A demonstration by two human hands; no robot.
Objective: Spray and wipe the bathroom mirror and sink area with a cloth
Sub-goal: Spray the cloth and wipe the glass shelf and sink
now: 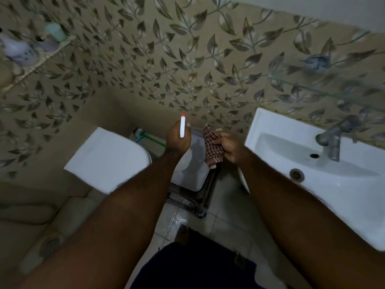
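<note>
White spray bottle (182, 126) in left hand (178, 138) | checked cloth (211, 148) in right hand (230, 148)

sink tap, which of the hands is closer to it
Right. The right hand, gripping the checked cloth, is just left of the sink, short of the tap. The left hand, holding the white spray nozzle, is further left.

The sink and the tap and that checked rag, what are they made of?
The sink looks like glazed white ceramic: smooth, shiny, thick rounded rim. The tap seems to be metal with a dull grey finish, though it is blurred. The checked cloth, gripped in the right hand, looks like soft woven fabric, since it folds and hangs limp.
</note>
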